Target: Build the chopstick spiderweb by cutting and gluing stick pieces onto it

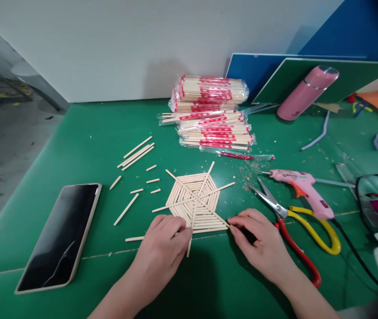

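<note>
A web-shaped piece of wooden chopsticks [194, 195] lies on the green table, with crossed sticks over rings of shorter sticks. My left hand [162, 246] is closed at its lower edge, on a long chopstick [134, 239] whose left end sticks out past my hand. This chopstick runs along the lower edge towards my right hand [260, 239]. My right thumb and fingertips pinch at the lower right corner, where the chopstick's end meets a crossing stick; the fingertips partly hide the contact.
Loose chopsticks [138, 157] and cut pieces lie left, beside a phone [61, 235]. Wrapped chopstick bundles [212, 110] are stacked behind. At right are scissors [280, 210], a pink glue gun [303, 186] with its cord, and a pink bottle [305, 95].
</note>
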### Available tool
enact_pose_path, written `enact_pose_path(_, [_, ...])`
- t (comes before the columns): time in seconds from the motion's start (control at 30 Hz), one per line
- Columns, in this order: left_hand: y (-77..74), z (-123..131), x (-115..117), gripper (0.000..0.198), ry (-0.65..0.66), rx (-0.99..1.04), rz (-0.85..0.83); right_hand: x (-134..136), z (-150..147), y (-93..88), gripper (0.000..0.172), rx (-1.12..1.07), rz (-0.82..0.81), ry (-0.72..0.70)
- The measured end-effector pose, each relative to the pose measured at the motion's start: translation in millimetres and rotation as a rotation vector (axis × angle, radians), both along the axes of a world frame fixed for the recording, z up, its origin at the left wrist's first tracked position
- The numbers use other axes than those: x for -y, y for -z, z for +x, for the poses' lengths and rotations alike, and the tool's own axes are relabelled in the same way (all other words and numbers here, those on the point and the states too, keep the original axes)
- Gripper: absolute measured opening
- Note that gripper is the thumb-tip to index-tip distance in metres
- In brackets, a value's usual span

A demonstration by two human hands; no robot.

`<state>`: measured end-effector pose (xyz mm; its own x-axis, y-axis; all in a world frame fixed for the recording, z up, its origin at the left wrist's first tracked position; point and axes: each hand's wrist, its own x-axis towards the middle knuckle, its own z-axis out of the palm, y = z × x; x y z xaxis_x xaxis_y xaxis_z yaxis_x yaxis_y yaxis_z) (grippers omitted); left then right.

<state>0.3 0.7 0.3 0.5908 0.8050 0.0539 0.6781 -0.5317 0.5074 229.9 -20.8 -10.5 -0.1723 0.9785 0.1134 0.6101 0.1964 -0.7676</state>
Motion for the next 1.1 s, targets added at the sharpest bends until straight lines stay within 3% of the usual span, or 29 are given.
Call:
enact_pose_path(0.77, [-0.9, 2.3, 0.4, 0.018, -0.022, -0.029, 0.006, -1.9, -1.7, -3.8, 0.015, 0.077, 0.005, -0.027])
enact_pose_path(1.1, [0.1, 3.2, 0.1, 0.021, -0.006, -0.021, 0.096, -0.8, -0.7, -2.2, 0.016, 0.072, 0.012, -0.035])
